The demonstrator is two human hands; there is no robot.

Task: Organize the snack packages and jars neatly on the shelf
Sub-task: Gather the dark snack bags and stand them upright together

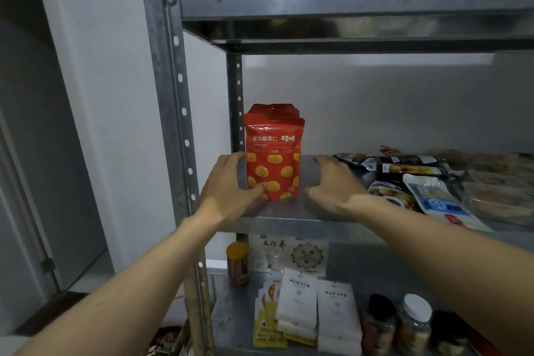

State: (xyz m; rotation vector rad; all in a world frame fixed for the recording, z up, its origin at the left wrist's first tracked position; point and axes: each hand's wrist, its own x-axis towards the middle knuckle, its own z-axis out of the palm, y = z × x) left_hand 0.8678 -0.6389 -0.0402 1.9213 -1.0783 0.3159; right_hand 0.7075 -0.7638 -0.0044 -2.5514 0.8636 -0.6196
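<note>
A stack of red snack pouches [273,150] with yellow chestnut prints stands upright at the left end of the middle metal shelf [289,224]. My left hand [231,186] grips the pouches' lower left side, thumb on the front. Just to their right my right hand [335,182] hovers with fingers spread, not touching them. Dark snack packs [404,163] and a white-and-blue pouch [439,201] lie flat further right on the same shelf.
The shelf's steel upright [170,113] stands at left beside a white wall. On the lower shelf sit an orange-lidded jar [237,263], white packets [315,309], yellow packets [267,324] and several jars [413,324]. The upper shelf [346,0] carries boxes and bags.
</note>
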